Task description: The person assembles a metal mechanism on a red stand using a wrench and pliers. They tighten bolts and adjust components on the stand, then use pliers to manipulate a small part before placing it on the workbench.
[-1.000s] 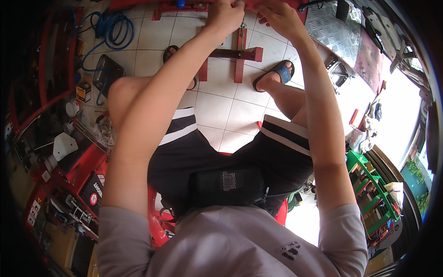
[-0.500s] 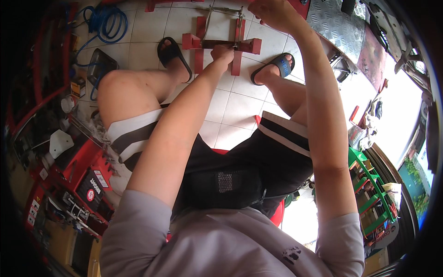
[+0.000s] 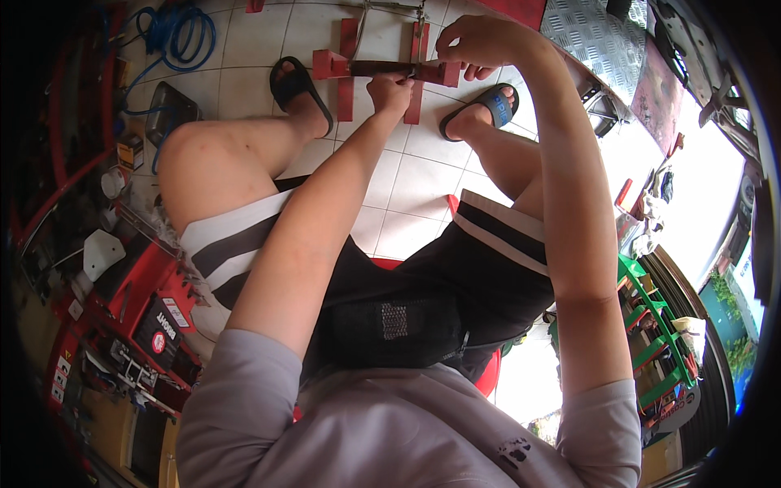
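Note:
I sit on a red stool, legs apart, above a red metal stand [image 3: 348, 67] on the tiled floor between my sandalled feet. A dark rod [image 3: 378, 68] lies across the stand's red blocks. My left hand [image 3: 390, 91] is closed at the rod's middle, fingers curled under it. My right hand [image 3: 480, 42] is closed over the rod's right end by the right red block. What the fingers pinch is too small to make out.
A blue coiled hose [image 3: 175, 32] lies at the upper left. Red tool trays and boxes [image 3: 134, 305] crowd the left side. A metal tread plate [image 3: 598, 41] sits at the upper right and a green rack [image 3: 651, 333] at the right.
The view has tilted, so the stand sits lower in the picture. My left hand dropped from the top of the stand down to the rod's middle. My right hand stays at the right end.

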Motion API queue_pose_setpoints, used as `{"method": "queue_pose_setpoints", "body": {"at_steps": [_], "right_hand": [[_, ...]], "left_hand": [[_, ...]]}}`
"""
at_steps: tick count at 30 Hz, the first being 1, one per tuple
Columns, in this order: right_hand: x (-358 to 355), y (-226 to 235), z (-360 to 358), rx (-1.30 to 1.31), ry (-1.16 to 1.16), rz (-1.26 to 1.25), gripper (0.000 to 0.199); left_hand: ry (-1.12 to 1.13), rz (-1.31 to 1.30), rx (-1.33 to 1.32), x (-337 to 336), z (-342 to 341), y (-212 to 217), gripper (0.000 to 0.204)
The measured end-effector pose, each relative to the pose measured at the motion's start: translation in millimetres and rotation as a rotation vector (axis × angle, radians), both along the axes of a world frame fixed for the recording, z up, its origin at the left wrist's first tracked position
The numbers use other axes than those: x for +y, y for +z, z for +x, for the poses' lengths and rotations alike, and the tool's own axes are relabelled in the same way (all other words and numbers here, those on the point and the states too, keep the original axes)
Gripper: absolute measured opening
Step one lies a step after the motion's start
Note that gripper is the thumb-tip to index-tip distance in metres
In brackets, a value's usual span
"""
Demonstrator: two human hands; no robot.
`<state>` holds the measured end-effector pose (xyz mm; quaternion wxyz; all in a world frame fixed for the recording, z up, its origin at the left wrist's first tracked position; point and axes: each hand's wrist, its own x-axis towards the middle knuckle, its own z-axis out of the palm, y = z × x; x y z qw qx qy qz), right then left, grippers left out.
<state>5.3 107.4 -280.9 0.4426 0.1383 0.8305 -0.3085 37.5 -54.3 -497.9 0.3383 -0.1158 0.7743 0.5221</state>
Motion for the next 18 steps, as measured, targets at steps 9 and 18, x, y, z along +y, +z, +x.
{"method": "queue_pose_setpoints", "body": {"at_steps": [9, 18], "right_hand": [[-1.4, -10.7, -2.4, -0.075, 0.041, 0.002, 0.034], [0.5, -13.7, -0.2, -0.037, 0.08, -0.016, 0.038]], "left_hand": [[0.097, 0.08, -0.243, 5.0, -13.7, 0.0, 0.006], [0.312, 0.299, -0.581, 13.3, -40.4, -6.1, 0.006]]}}
